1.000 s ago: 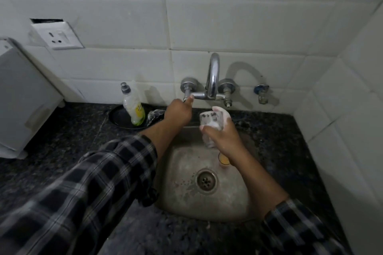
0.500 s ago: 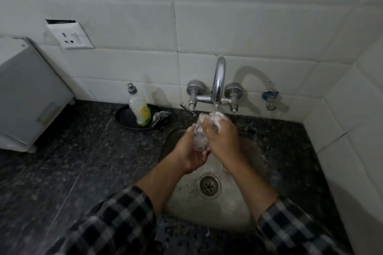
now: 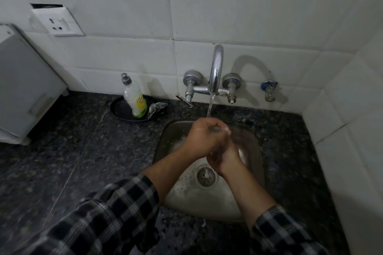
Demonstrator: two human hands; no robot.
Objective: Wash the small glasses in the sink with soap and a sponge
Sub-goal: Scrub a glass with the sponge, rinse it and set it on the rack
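Note:
Water runs from the chrome tap [image 3: 216,70] onto my two hands, joined over the steel sink [image 3: 186,198]. My left hand [image 3: 202,138] lies on top, fingers curled round a small glass [image 3: 218,129]; only a wet sliver of the glass shows between the fingers. Just below it, my right hand [image 3: 224,158] is closed against the lower part of the same glass. A soap bottle [image 3: 135,100] with a yellow label stands in a black dish [image 3: 119,109] left of the tap. A crumpled scrubber [image 3: 158,107] lies beside it.
Dark granite counter [image 3: 83,151] surrounds the sink. A white appliance [image 3: 24,89] stands at the far left under a wall socket [image 3: 60,21]. A small valve [image 3: 268,90] sticks out of the tiles right of the tap. A tiled side wall [image 3: 352,130] closes the right.
My left hand left the tap lever and came onto the glass. Water now runs. Both hands have dropped lower into the sink, and the foam on the glass no longer shows.

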